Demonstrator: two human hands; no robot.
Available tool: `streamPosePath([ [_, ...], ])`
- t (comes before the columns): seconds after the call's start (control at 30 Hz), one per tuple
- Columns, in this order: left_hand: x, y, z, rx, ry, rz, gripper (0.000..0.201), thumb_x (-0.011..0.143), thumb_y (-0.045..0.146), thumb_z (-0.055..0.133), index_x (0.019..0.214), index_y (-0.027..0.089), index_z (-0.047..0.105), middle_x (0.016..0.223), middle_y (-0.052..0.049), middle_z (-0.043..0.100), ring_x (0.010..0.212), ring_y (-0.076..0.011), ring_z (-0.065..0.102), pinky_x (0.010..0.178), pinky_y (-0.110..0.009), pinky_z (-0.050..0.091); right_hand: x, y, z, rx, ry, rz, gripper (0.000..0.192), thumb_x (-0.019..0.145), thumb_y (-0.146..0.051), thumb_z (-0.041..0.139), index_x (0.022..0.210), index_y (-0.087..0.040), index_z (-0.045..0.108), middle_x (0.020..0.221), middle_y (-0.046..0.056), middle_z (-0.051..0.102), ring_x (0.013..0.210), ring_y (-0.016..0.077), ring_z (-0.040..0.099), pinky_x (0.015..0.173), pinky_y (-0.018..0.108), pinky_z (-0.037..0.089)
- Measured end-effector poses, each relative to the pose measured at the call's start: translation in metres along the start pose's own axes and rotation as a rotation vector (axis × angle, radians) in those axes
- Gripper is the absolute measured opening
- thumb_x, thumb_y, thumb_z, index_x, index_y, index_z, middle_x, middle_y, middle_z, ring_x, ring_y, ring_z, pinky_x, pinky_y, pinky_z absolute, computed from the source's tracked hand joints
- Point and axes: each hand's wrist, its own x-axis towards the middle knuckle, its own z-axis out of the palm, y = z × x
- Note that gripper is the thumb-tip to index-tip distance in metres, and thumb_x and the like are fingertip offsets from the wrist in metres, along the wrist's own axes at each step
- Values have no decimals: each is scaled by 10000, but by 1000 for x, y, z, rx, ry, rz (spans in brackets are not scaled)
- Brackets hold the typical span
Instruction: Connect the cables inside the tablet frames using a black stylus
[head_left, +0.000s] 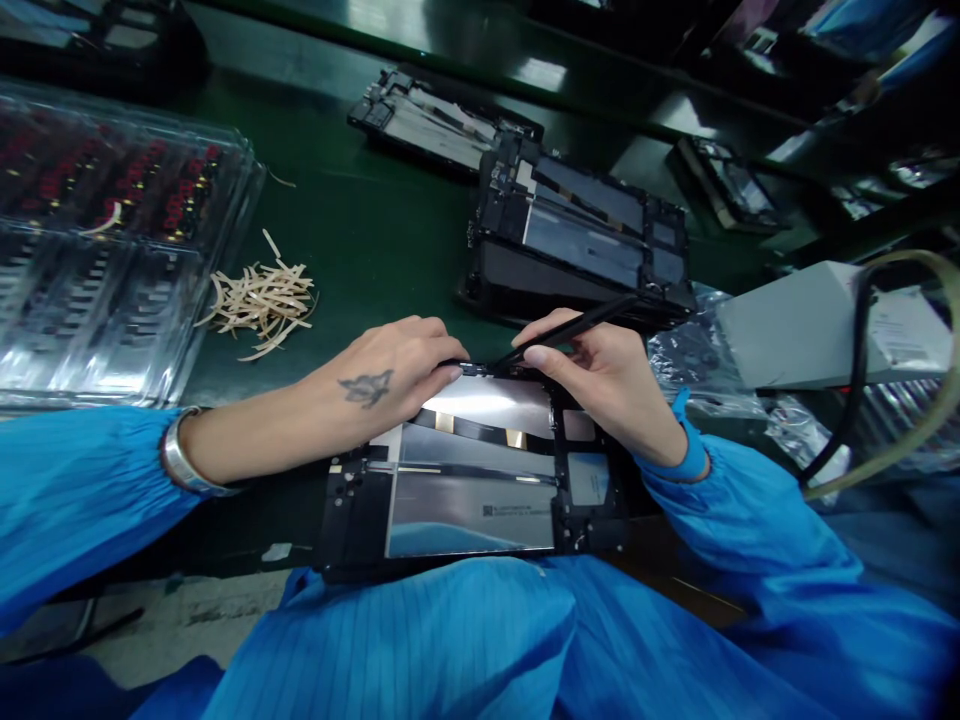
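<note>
A tablet-like device (480, 510) with its inside bare lies flat before me, showing silver battery panels and a black frame. At its far edge my left hand (409, 365) has thumb and fingers pressed together. A small dark part (474, 369) shows just beside those fingertips; whether they grip it or the device's edge is hidden. Between the thumb and fingers of my right hand (589, 360) are black tweezers (577, 324), slanting down to the left. Their tips reach the same far edge, close to the small part.
Beyond my hands, similar opened devices (585, 220) are stacked. On the left stands a clear plastic tray (225, 190) of small parts, with a heap of pale strips (262, 300) beside it. To the right are a white box (795, 320), crumpled clear plastic (697, 350) and a looped hose (949, 330).
</note>
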Motion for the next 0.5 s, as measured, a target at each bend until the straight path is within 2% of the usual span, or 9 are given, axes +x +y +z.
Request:
streamPosePath([
  [0.17,0,1,-1,-11,-4,2,264,1046,294,474,1147,164,681,1060,-77,665,955,-215,636,770,-310,449,0,0,1,-15,-29,-35,142,947,-331,675,933,-203,737,986,16,736,868,140,696,683,225,580],
  [0.33,0,2,-2,8,-15,0,264,1045,284,471,1151,158,677,1054,-80,664,950,-214,634,774,-310,450,1,1,2,-31,-36,-57,150,949,-338,669,933,-207,740,1016,22,740,908,160,702,689,247,584],
  [0.5,1,1,-3,9,-15,-1,285,1049,305,456,1153,168,683,1063,-81,667,950,-212,639,779,-312,458,1,1,1,-39,-22,-40,137,936,-327,673,931,-211,745,1010,23,743,846,159,698,657,255,593],
])
